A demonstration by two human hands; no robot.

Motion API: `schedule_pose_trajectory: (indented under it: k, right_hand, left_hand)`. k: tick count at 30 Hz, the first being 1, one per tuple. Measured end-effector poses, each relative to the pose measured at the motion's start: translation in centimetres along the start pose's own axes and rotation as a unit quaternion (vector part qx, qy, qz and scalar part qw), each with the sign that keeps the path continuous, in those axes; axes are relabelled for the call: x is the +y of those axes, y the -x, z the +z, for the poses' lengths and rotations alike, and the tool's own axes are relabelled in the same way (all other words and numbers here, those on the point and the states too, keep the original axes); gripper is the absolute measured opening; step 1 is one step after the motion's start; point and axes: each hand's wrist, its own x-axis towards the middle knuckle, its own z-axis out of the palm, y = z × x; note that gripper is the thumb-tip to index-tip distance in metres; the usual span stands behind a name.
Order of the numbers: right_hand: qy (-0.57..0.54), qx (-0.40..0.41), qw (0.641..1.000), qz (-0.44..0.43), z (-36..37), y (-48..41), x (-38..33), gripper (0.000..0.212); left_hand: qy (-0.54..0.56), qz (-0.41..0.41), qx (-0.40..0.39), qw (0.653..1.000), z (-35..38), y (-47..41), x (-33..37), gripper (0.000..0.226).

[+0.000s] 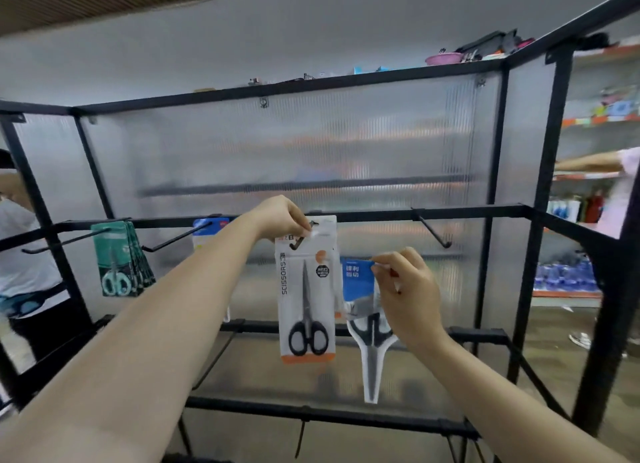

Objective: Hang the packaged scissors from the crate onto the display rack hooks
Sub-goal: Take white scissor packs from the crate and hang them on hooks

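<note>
Right hand (408,296): fingers curled, thumb and forefinger pinching the top corner of the blue-carded scissors pack (358,279). Left hand (280,218): fingertips pinch the white SCISSORS pack (306,289) by its top tab at the black hook (298,244). Teal scissors packs (119,258) hang far left.

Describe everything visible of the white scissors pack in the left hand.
The scissors pack is a flat white card with an orange bottom edge, an orange dot, a round black sticker and SCISSORS printed up its left side. Black-handled scissors sit in it, blades up. It hangs upright before the rack bar. The left hand pinches its top, where a black hook shows at the hang hole. The right hand holds a blue pack close beside it.
</note>
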Motion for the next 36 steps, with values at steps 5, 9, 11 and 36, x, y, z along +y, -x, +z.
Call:
schedule_pose_trajectory:
  k: [5,9,11,36]
  right_hand:
    - [0.005,0.073,0.997,0.003,-1.7,-0.6,0.1,0.009]
    - [0.039,0.146,0.988,0.011,-3.3,-1.1,-0.5,0.014]
    - [0.057,0.160,0.985,0.013,-3.9,-1.3,-0.5,0.023]
    - [-0.139,0.095,0.980,0.105,-5.9,-3.1,2.3,0.012]
  left_hand:
    - [0.039,-0.022,0.035,0.998,1.3,-2.6,-0.3,0.017]
    - [0.094,-0.054,0.063,0.992,2.4,-4.4,-0.6,0.013]
    - [0.088,-0.065,0.093,0.990,3.0,-5.3,-0.7,0.006]
    - [0.030,0.054,0.128,0.990,4.8,-8.1,-1.1,0.010]
